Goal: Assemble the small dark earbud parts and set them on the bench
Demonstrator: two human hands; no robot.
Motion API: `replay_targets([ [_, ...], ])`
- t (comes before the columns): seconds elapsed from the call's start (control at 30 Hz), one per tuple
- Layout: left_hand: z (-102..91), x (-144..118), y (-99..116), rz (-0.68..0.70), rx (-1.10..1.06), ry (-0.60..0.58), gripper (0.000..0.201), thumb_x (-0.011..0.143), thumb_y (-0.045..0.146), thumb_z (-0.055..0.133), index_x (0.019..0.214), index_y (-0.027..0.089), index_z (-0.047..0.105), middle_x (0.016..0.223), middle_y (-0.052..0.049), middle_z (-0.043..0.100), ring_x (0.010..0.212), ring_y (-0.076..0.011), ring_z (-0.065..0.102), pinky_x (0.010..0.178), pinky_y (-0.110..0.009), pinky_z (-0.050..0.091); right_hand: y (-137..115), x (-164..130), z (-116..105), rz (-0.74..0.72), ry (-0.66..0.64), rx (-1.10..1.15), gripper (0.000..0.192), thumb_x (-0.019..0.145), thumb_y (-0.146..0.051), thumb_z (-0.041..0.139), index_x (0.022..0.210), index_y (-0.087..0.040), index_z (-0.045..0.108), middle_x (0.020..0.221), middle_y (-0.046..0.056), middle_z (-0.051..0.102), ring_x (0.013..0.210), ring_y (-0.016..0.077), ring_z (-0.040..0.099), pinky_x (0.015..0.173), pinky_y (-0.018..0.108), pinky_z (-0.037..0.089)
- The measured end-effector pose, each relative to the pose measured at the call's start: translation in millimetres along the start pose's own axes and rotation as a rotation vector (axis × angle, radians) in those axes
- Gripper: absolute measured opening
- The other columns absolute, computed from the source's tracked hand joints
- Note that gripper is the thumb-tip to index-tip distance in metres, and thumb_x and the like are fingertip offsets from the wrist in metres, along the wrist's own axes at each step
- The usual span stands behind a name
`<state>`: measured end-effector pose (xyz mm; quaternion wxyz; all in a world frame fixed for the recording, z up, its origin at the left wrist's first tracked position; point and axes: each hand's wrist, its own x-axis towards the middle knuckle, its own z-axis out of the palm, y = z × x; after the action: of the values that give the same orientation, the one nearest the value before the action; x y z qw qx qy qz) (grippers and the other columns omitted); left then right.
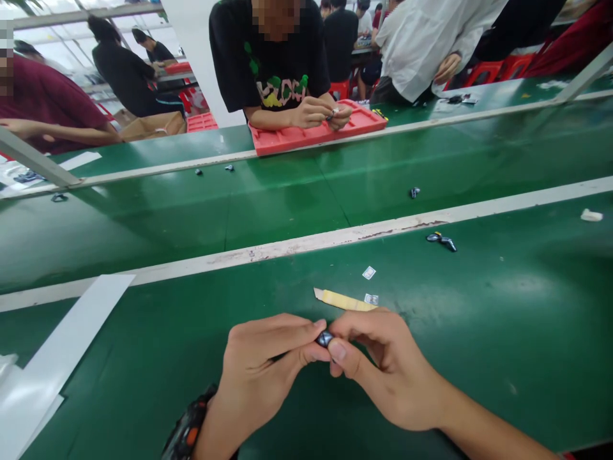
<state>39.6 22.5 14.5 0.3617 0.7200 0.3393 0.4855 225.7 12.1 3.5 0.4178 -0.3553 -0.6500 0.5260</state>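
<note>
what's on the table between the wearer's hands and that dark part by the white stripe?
Head view: between the hands' small dark part and the dark part near the white stripe lie a yellowish strip and two small white squares.

A glossy dark part (pixel 324 338) sits above the smooth green bench (pixel 479 332), near a matt yellow paper strip (pixel 342 300).

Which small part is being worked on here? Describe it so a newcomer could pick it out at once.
Start at the near green table, bottom centre, where the person's left hand and right hand meet. Pinched between their fingertips is a tiny dark part. Unlike the similar dark part lying loose near the white strip, or the yellow strip just beyond the hands, it is held off the table.
</note>
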Motion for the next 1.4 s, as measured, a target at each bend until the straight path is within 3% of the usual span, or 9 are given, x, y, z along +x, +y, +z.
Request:
replay_targets([
  [0.13, -3.1, -0.1, -0.4, -0.024, 0.042, -0.091, 0.033, 0.087, 0.005, 0.067, 0.112, 0.025, 0.078, 0.076, -0.002, 0.076, 0.062, -0.0122, 0.068, 0.056, -0.018, 0.053, 0.9, 0.4, -2.8, 0.032, -0.022, -0.005, 0.027, 0.097, -0.028, 0.051, 0.073, -0.018, 0.058, 0.059, -0.001, 0.057, 0.053, 0.0117, 0.051, 0.052, 0.023, 0.040],
  [0.33, -2.4, -3.7, -24.4, -0.137, 0.204, -0.189, 0.022, 0.092, 0.011, 0.062, 0.099, 0.021, 0.081, 0.082, -0.004, 0.075, 0.069, -0.0154, 0.067, 0.062, -0.024, 0.051, 12.8, 7.4, -4.0, 0.111, -0.066, -0.472, 0.035, 0.096, -0.027, 0.048, 0.062, -0.022, 0.044, 0.051, -0.006, 0.042, 0.047, 0.0105, 0.037, 0.048, 0.025, 0.029],
  [0.47, -2.5, -11.0, -37.2, -0.126, 0.287, -0.253, 0.025, 0.096, 0.014, 0.055, 0.094, 0.020, 0.079, 0.083, -0.005, 0.073, 0.076, -0.0182, 0.064, 0.069, -0.029, 0.050, 18.7, 12.4, 3.5, 0.158, -0.175, -0.831, 0.035, 0.098, -0.024, 0.042, 0.063, -0.023, 0.037, 0.053, -0.005, 0.045, 0.047, 0.0113, 0.041, 0.049, 0.026, 0.028],
  [0.77, -6.3, -20.6, -42.1, -0.089, 0.342, -0.247, 0.032, 0.089, 0.002, 0.053, 0.063, 0.016, 0.065, 0.076, -0.003, 0.057, 0.074, -0.0166, 0.053, 0.067, -0.028, 0.041, -5.1, 26.7, 31.4, 0.185, -0.339, -1.310, 0.017, 0.082, -0.001, 0.055, 0.075, -0.015, 0.062, 0.062, 0.009, 0.067, 0.054, 0.0228, 0.062, 0.051, 0.032, 0.022],
  [0.97, -8.6, -25.2, -45.9, -0.099, 0.302, -0.223, 0.037, 0.071, -0.010, 0.052, 0.048, 0.017, 0.045, 0.067, -0.001, 0.053, 0.065, -0.0138, 0.050, 0.061, -0.027, 0.037, -10.2, 31.2, 64.0, 0.235, -0.467, -1.548, 0.028, 0.067, 0.013, 0.057, 0.071, -0.014, 0.066, 0.069, 0.013, 0.072, 0.064, 0.0293, 0.071, 0.051, 0.032, 0.028],
  [1.07, -9.6, -28.2, -48.8, -0.098, 0.279, -0.216, 0.035, 0.067, -0.011, 0.054, 0.048, 0.017, 0.045, 0.067, 0.000, 0.053, 0.066, -0.0139, 0.050, 0.063, -0.028, 0.037, -7.1, 29.6, 76.4, 0.260, -0.471, -1.612, 0.032, 0.070, 0.015, 0.051, 0.076, -0.012, 0.068, 0.074, 0.017, 0.073, 0.069, 0.0308, 0.073, 0.053, 0.032, 0.033],
  [1.2, -9.1, -31.5, -51.9, -0.109, 0.248, -0.201, 0.029, 0.082, -0.001, 0.059, 0.058, 0.016, 0.053, 0.070, 0.002, 0.056, 0.070, -0.0147, 0.053, 0.070, -0.029, 0.044, -1.7, 26.0, 80.5, 0.280, -0.397, -1.571, 0.033, 0.074, 0.015, 0.047, 0.081, -0.010, 0.068, 0.077, 0.020, 0.073, 0.071, 0.0303, 0.073, 0.055, 0.031, 0.038],
  [1.3, -8.4, -31.6, -50.1, -0.129, 0.212, -0.165, 0.026, 0.079, -0.001, 0.062, 0.059, 0.015, 0.058, 0.070, 0.000, 0.058, 0.071, -0.0153, 0.056, 0.071, -0.031, 0.046, 0.5, 23.1, 68.9, 0.279, -0.295, -1.426, 0.027, 0.074, 0.011, 0.051, 0.076, -0.013, 0.064, 0.074, 0.017, 0.072, 0.071, 0.0283, 0.071, 0.058, 0.030, 0.041],
  [1.4, -9.4, -28.3, -44.3, -0.148, 0.132, -0.096, 0.022, 0.072, -0.004, 0.063, 0.060, 0.014, 0.068, 0.073, -0.004, 0.062, 0.074, -0.0178, 0.059, 0.072, -0.031, 0.048, -0.4, 19.8, 49.4, 0.263, -0.167, -1.192, 0.021, 0.086, -0.003, 0.050, 0.074, -0.015, 0.061, 0.071, 0.013, 0.070, 0.066, 0.0245, 0.067, 0.058, 0.030, 0.043],
])
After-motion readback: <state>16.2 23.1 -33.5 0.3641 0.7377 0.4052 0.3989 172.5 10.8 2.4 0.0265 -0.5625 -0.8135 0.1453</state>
